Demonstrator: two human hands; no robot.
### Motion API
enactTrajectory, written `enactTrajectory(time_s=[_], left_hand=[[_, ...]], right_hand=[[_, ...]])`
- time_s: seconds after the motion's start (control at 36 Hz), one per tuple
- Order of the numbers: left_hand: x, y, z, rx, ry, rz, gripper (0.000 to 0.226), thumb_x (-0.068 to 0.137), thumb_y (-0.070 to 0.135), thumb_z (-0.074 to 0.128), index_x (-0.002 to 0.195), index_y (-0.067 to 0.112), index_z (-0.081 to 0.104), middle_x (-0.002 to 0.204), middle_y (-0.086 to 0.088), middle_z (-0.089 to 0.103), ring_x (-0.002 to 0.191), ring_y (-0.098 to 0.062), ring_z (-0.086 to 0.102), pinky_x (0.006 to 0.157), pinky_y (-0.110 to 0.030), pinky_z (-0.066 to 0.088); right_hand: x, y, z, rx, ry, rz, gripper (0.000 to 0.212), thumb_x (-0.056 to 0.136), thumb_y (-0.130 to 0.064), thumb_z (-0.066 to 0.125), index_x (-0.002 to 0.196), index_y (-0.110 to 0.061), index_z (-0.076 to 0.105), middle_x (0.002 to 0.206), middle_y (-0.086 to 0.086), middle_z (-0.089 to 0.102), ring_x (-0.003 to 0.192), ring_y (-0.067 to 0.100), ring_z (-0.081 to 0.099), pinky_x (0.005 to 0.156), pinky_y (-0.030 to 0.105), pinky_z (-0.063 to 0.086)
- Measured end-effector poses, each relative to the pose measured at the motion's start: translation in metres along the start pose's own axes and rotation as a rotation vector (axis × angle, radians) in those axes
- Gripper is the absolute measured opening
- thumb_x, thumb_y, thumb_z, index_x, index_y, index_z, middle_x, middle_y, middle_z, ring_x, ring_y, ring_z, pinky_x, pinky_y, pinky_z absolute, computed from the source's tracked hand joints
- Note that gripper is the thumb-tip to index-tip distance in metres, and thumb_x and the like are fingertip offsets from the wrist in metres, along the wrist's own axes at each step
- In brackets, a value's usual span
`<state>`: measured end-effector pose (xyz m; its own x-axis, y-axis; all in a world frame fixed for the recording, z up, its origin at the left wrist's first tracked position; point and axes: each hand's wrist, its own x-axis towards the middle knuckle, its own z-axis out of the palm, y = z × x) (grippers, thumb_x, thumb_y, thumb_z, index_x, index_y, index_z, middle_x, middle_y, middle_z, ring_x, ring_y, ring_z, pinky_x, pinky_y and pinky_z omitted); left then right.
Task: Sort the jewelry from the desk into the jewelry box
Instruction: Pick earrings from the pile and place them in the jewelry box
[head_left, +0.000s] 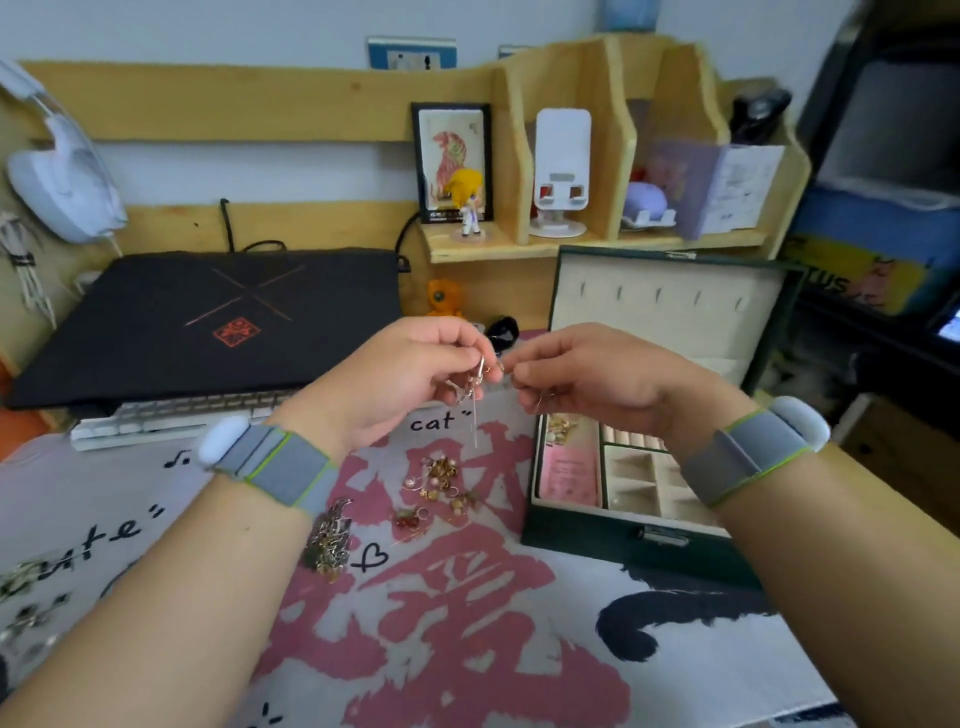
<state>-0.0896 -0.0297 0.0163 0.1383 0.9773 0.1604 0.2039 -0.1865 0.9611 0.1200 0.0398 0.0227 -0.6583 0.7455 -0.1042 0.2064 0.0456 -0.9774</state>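
Both hands are raised above the desk mat, fingertips nearly meeting. My left hand (410, 374) pinches a small tangle of thin metal earrings (475, 384) with a long pin hanging down. My right hand (582, 376) pinches a thin piece at the same tangle; another fine wire dangles below its fingers. Under the hands lies a loose heap of gold and pearl jewelry (441, 480), with a red cherry piece (408, 519) and a silver chain pile (330, 540) beside it. The open dark green jewelry box (623, 545) stands at the right, with some gold pieces (560, 428) in its back left compartment.
A closed black laptop (208, 322) rests on a white keyboard (171, 415) at the back left. A wooden shelf (597, 241) with figurines and a phone stand runs behind the box. More small silver items (26, 597) lie at the mat's left edge.
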Motion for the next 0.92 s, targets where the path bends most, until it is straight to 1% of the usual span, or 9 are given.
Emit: enactTrajectory(time_s=[0.08, 0.11, 0.22, 0.36, 0.5, 0.61, 0.72, 0.86, 0.92], left_hand=[[0.013, 0.014, 0.019, 0.066, -0.011, -0.016, 0.024, 0.102, 0.002, 0.051, 0.092, 0.008, 0.073, 0.082, 0.000, 0.072, 0.076, -0.015, 0.063, 0.070, -0.032, 0.044], [0.018, 0.017, 0.027, 0.071, -0.006, -0.020, 0.024, 0.102, 0.003, 0.052, 0.093, 0.007, 0.073, 0.079, 0.002, 0.070, 0.075, -0.014, 0.062, 0.069, -0.032, 0.045], [0.032, 0.025, 0.051, 0.095, 0.037, -0.025, 0.021, 0.102, 0.003, 0.052, 0.102, -0.001, 0.073, 0.085, -0.005, 0.071, 0.080, -0.016, 0.065, 0.071, -0.031, 0.048], [0.040, 0.026, 0.072, 0.114, 0.058, -0.027, 0.021, 0.102, 0.004, 0.054, 0.102, 0.003, 0.075, 0.087, -0.004, 0.074, 0.078, -0.011, 0.067, 0.073, -0.032, 0.048], [0.042, 0.019, 0.084, 0.114, 0.022, -0.071, 0.020, 0.102, 0.004, 0.055, 0.103, 0.005, 0.075, 0.094, -0.006, 0.078, 0.082, -0.011, 0.070, 0.078, -0.033, 0.051], [0.039, 0.014, 0.087, 0.175, 0.001, -0.084, 0.022, 0.103, 0.005, 0.055, 0.101, 0.009, 0.076, 0.098, -0.002, 0.077, 0.087, -0.010, 0.071, 0.083, -0.033, 0.058], [0.035, 0.014, 0.084, 0.213, 0.051, -0.084, 0.024, 0.103, 0.006, 0.054, 0.099, 0.012, 0.077, 0.104, 0.003, 0.078, 0.102, -0.018, 0.072, 0.090, -0.036, 0.058], [0.030, 0.016, 0.075, 0.187, 0.091, -0.070, 0.024, 0.104, 0.006, 0.051, 0.104, 0.008, 0.075, 0.102, 0.001, 0.079, 0.104, -0.025, 0.071, 0.094, -0.042, 0.057], [0.029, 0.015, 0.074, 0.172, 0.115, -0.060, 0.023, 0.104, 0.006, 0.051, 0.105, 0.007, 0.074, 0.102, 0.000, 0.079, 0.104, -0.026, 0.071, 0.093, -0.043, 0.057]], right_hand=[[-0.014, -0.002, -0.012, 0.046, 0.010, -0.032, 0.018, 0.095, -0.004, 0.065, 0.110, -0.002, 0.075, 0.091, 0.014, 0.065, 0.081, 0.018, 0.062, 0.083, 0.029, 0.056], [-0.020, -0.001, -0.016, 0.048, 0.051, -0.040, 0.017, 0.094, -0.004, 0.066, 0.108, -0.003, 0.075, 0.090, 0.013, 0.066, 0.081, 0.019, 0.062, 0.083, 0.029, 0.057], [-0.031, 0.001, -0.026, -0.044, 0.251, -0.089, 0.009, 0.091, -0.005, 0.071, 0.098, -0.003, 0.077, 0.084, 0.013, 0.066, 0.077, 0.021, 0.061, 0.080, 0.030, 0.058], [-0.040, 0.004, -0.037, -0.160, 0.361, -0.118, 0.010, 0.089, -0.009, 0.075, 0.096, -0.001, 0.076, 0.078, 0.009, 0.066, 0.072, 0.019, 0.061, 0.069, 0.024, 0.058], [-0.050, 0.009, -0.052, -0.129, 0.361, -0.081, 0.006, 0.092, -0.008, 0.071, 0.094, -0.004, 0.074, 0.071, 0.000, 0.072, 0.072, 0.019, 0.062, 0.072, 0.029, 0.058], [-0.058, 0.013, -0.063, -0.106, 0.329, -0.023, 0.004, 0.093, -0.007, 0.071, 0.094, -0.005, 0.073, 0.084, 0.010, 0.074, 0.076, 0.020, 0.069, 0.075, 0.030, 0.060], [-0.064, 0.019, -0.070, -0.214, 0.329, 0.020, 0.007, 0.092, -0.007, 0.072, 0.096, -0.002, 0.074, 0.095, 0.014, 0.078, 0.083, 0.019, 0.070, 0.087, 0.033, 0.059], [-0.066, 0.028, -0.072, -0.228, 0.348, 0.042, 0.006, 0.089, -0.003, 0.071, 0.095, -0.006, 0.074, 0.096, 0.011, 0.078, 0.082, 0.013, 0.063, 0.078, 0.029, 0.049], [-0.067, 0.032, -0.072, -0.186, 0.351, 0.051, 0.007, 0.089, -0.001, 0.070, 0.093, -0.006, 0.073, 0.096, 0.012, 0.078, 0.080, 0.012, 0.063, 0.076, 0.028, 0.050]])
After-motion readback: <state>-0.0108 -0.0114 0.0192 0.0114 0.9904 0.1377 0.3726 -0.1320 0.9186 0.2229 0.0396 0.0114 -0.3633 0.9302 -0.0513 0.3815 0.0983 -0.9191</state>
